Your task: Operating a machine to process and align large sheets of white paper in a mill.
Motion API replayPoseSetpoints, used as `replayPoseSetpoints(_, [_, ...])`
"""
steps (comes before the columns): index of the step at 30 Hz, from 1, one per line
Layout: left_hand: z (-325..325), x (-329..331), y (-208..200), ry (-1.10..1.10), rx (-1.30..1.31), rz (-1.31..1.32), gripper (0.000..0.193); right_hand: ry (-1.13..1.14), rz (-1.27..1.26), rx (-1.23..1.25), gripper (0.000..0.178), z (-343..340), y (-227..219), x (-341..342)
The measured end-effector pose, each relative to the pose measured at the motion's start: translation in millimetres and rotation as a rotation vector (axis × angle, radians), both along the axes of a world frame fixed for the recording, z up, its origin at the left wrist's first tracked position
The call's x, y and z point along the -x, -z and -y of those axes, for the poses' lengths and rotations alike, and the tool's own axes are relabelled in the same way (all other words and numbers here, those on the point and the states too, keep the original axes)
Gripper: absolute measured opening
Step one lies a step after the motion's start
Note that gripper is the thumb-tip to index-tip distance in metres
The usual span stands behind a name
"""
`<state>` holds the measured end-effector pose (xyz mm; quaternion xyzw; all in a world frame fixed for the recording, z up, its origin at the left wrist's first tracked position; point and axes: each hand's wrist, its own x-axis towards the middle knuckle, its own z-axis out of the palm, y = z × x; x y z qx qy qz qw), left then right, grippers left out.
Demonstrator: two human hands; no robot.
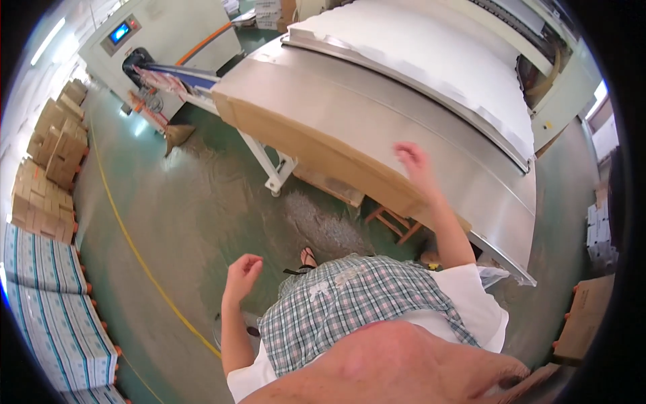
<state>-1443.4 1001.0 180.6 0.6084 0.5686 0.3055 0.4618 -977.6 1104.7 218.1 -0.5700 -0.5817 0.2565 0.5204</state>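
Note:
My left hand (243, 276) hangs in the air over the floor, left of my checked apron (356, 293). Its fingers are loosely curled in, and nothing shows in them. Raised over the near edge of the metal table (323, 101) is my right hand (414, 165), slightly blurred, its fingers bent but a little apart, holding nothing that I can see. Whether it touches the table cannot be made out. Brown cardboard (289, 138) covers the table's front edge. Farther back on the machine lies a wide white sheet of material (417, 50), behind a metal bar (404, 84).
A machine with a small lit screen (120, 32) stands at the far left. Stacked cartons (50, 141) and blue-striped packs (57, 323) line the left side, beyond a yellow floor line (128, 236). A wooden stool (397, 222) sits under the table; a carton (585, 316) is at right.

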Motion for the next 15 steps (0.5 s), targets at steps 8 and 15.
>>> replayPoseSetpoints(8, [-303,39,-21,0.185,-0.39,-0.21,0.012,0.909,0.3,0.147,0.02,90,85,-137])
replayPoseSetpoints(15, [-574,-6,-6,0.049,-0.696,-0.552,0.019,1.434,0.65,0.541,0.02,234,125,-228])
